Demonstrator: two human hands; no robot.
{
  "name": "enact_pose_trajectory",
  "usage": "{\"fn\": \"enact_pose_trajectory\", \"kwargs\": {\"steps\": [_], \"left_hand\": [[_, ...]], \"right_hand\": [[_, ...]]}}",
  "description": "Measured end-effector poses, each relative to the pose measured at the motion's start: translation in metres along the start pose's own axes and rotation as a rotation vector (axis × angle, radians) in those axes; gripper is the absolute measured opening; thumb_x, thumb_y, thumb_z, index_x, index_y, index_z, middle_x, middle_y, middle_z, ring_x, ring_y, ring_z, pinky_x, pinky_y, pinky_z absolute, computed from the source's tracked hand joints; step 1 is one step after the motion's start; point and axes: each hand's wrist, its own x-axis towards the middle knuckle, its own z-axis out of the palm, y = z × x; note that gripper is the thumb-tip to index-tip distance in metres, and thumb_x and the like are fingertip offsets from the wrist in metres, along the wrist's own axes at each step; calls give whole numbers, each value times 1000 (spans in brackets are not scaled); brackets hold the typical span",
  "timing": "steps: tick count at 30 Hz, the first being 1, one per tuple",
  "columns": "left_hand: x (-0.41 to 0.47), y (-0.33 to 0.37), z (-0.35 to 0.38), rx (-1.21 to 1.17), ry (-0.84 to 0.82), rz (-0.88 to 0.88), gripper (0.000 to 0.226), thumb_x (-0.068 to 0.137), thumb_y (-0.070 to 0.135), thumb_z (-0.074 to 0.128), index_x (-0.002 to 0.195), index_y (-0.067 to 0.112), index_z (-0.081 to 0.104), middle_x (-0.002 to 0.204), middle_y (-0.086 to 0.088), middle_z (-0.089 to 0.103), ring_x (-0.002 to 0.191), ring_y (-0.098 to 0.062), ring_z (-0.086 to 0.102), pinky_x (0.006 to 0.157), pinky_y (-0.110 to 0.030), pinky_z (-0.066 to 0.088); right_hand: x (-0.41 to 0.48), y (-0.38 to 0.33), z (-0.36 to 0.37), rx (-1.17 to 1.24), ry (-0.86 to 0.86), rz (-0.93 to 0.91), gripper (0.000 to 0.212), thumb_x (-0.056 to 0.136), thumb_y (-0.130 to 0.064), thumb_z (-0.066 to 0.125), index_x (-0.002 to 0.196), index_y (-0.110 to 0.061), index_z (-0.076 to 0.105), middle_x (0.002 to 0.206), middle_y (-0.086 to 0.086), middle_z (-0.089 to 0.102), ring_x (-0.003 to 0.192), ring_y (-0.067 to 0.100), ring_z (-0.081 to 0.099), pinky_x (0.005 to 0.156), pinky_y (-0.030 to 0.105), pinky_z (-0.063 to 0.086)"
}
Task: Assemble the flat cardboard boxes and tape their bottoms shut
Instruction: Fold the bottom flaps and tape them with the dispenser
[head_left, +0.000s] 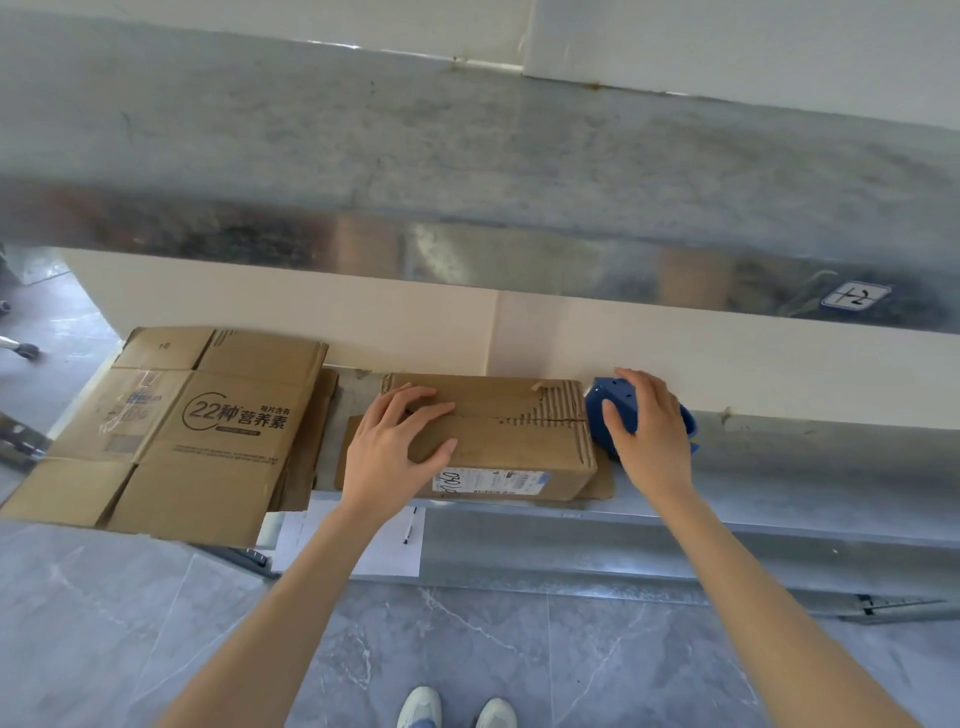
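Note:
A small assembled cardboard box (511, 434) lies on the metal ledge (779, 467), its flap seam facing up and a white label on its front side. My left hand (397, 447) presses flat on the box's left end, fingers spread over the flaps. My right hand (649, 426) grips a blue tape dispenser (618, 402) right at the box's right end. A stack of flat cardboard boxes (197, 431) printed with "22" lies to the left, overhanging the ledge.
A cream wall panel (571, 338) runs behind the ledge, with a shiny metal duct (519, 260) above it. White paper sheets (384, 540) hang on the ledge front. Grey marble floor and my shoes (457, 706) lie below.

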Motion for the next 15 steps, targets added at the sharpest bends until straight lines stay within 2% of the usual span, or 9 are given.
{"fn": "enact_pose_trajectory", "kwargs": {"steps": [2,5,8,12,13,15], "left_hand": [[-1,0,0,-2,4,-2,44,87,57,50,120,35,68,133,16,54,133,-12,40,104,-30,37],[0,1,0,-6,-5,-5,44,86,58,50,120,36,68,133,17,54,134,-12,40,104,-30,38],[0,1,0,-9,0,-7,43,86,58,50,119,36,68,133,17,54,134,-12,40,103,-31,40],[-1,2,1,-15,21,4,42,87,56,51,119,36,68,133,17,55,135,-12,41,102,-33,43],[-1,2,1,-18,22,2,42,87,56,52,119,36,68,133,17,54,135,-12,41,102,-33,44],[-1,2,0,-20,18,-5,41,87,56,52,119,37,68,133,19,54,136,-11,40,100,-33,46]], "right_hand": [[3,20,-8,-157,-74,71,47,94,-31,63,137,-20,49,132,5,56,118,29,52,90,44,50],[7,41,-15,-191,-251,168,62,91,-37,66,146,-26,37,131,9,55,116,32,54,85,46,53],[12,54,-16,-286,-453,129,78,93,-32,64,155,-36,17,134,9,56,107,33,60,78,42,54],[25,67,-22,-232,-490,110,84,93,-30,63,154,-46,9,128,11,59,81,26,57,65,34,46],[29,69,-23,-242,-518,98,84,92,-32,63,154,-47,8,131,11,57,79,24,55,65,33,45],[33,70,-21,-273,-603,75,84,93,-35,62,154,-48,6,139,8,53,89,27,60,73,37,50]]}}
